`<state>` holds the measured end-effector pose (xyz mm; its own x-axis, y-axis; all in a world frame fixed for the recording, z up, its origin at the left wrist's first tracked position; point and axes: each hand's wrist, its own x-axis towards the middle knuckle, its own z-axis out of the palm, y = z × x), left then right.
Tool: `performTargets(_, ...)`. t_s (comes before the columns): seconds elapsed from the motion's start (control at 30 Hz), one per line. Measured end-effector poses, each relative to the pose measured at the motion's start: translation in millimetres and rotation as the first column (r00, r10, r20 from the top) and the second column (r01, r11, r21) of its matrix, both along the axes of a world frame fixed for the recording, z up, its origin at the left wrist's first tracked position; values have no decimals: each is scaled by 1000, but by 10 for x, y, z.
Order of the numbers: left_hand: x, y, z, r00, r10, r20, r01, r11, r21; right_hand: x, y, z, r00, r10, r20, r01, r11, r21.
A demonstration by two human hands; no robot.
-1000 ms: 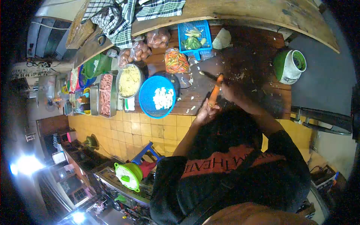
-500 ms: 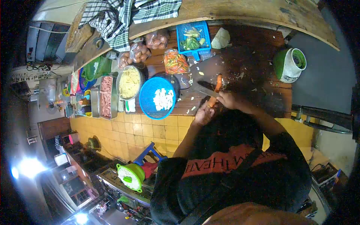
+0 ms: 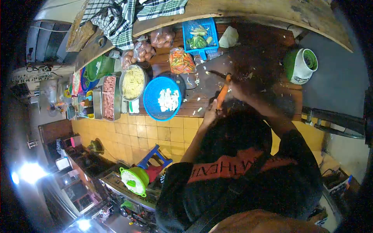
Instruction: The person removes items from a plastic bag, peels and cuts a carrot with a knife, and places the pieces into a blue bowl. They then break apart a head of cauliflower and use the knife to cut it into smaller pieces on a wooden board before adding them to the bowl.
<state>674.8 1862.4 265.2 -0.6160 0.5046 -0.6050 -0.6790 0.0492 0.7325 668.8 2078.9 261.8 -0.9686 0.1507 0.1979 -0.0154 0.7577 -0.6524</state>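
Observation:
An orange carrot [image 3: 222, 98] is held over the wooden table, tilted, its lower end in my left hand [image 3: 211, 112], whose fingers are closed around it. My right hand [image 3: 236, 91] is closed on a knife [image 3: 218, 74] at the carrot's upper end. The knife's dark blade points left across the carrot's tip; my hand hides its handle. Pale scraps and peelings lie scattered around both hands. Left of them stands a blue colander [image 3: 150, 101] with white cut pieces in it.
A bag of chillies [image 3: 181, 62], a blue basket [image 3: 211, 29] of green vegetables and bags of brown round items [image 3: 143, 51] line the table's back. A bowl of yellow shreds [image 3: 133, 82] and a tray of pink meat [image 3: 109, 98] stand left. A green-white container [image 3: 300, 66] is at right.
My right hand and the knife have moved up along the carrot to its far end. The blade now lies farther from my body. My left hand still holds the carrot.

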Motion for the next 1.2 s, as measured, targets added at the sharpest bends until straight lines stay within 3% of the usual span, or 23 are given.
performTargets(0.07,50,41,36,996,29,-83,-36,996,-83,111,-123,-295,907,267,327,-347,912,218)
performTargets(0.1,85,54,12,995,95,-16,-96,984,-147,181,-144,-68,903,274,332,-313,947,70)
performTargets(0.23,163,28,-88,987,157,-27,-159,985,-67,89,-14,-501,903,211,375,-213,976,-37)
performTargets(0.3,149,34,-92,973,68,-221,-93,990,-106,-39,120,-399,999,-10,-54,15,995,100)
performTargets(0.33,144,28,-124,973,67,-220,-93,990,-107,-66,86,-50,999,-10,-52,16,995,100)
performTargets(0.37,120,15,-192,985,67,-156,-84,990,-109,-140,3,508,935,-31,353,-42,979,197)
performTargets(0.4,94,1,-244,993,68,-94,-78,991,-111,-196,-46,804,716,-89,692,-135,955,263)
performTargets(0.43,87,-21,-263,992,73,-98,-84,990,-110,-161,-37,543,719,-86,689,-138,955,263)
performTargets(0.5,77,-53,-267,993,63,-97,-73,992,-105,-54,9,-157,904,230,361,-287,951,112)
performTargets(0.53,75,-31,-155,993,63,-97,-73,992,-104,-6,-2,-101,904,230,360,-287,951,114)
performTargets(0.6,83,29,77,994,107,-16,-108,991,-79,166,-25,-11,950,289,119,-312,883,351)
performTargets(0.63,73,34,148,994,106,-13,-106,991,-79,100,47,-215,950,288,121,-312,883,351)
performTargets(0.7,58,34,243,991,131,27,-128,988,-84,-70,242,-832,989,110,102,-122,986,118)
performTargets(0.8,30,58,257,993,115,39,-112,990,-83,5,-9,1074,1000,-20,11,12,844,535)
performTargets(0.83,7,51,143,989,125,85,-112,983,-144,-6,-9,956,1000,-19,9,11,844,536)
performTargets(0.9,-30,-11,8,986,122,109,-107,985,-137,-28,12,498,931,108,348,-148,985,89)
performTargets(0.93,-41,-43,-14,984,115,137,-97,986,-135,41,-12,398,932,111,346,-150,985,89)
performTargets(0.97,-41,-68,-33,984,114,135,-96,986,-136,159,-45,303,924,239,297,-269,961,62)
performTargets(1.03,-8,-115,-90,972,118,202,-133,989,60,245,-47,160,877,383,289,-402,916,5)
performTargets(1.07,7,-123,-125,973,113,202,-128,990,60,240,-21,85,879,378,289,-397,918,6)
performTargets(1.13,46,-132,-197,997,75,13,-75,997,-15,186,-23,193,906,177,384,-136,982,-131)
performTargets(1.17,42,-156,-237,997,73,16,-72,997,-16,96,31,-12,905,175,387,-134,982,-133)
performTargets(1.2,-2,-176,-215,993,64,102,-68,997,37,-65,131,-391,953,60,296,-27,993,-116)
